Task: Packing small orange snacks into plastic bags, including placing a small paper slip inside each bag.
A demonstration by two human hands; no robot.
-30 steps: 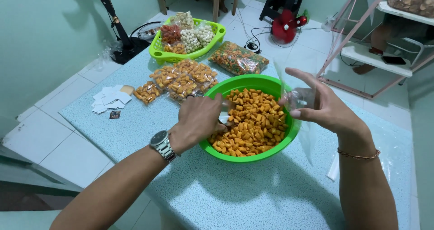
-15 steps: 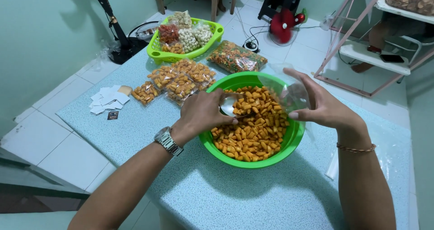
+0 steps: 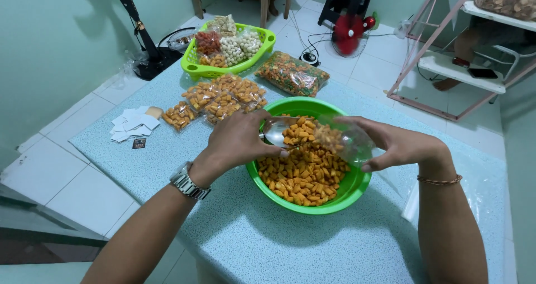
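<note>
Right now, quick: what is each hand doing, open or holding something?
Left hand: closed on a metal spoon loaded with orange snacks.
Right hand: closed on a clear plastic bag, held over the green bowl.

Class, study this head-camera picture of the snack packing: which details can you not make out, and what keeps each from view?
- Spoon: handle hidden inside the left hand.
- Clear plastic bag: see-through and glary, so how full it is cannot be told; the right hand covers part.
- Green bowl: its depth is hidden under the orange snacks.
- Paper slips: print too small.
</note>
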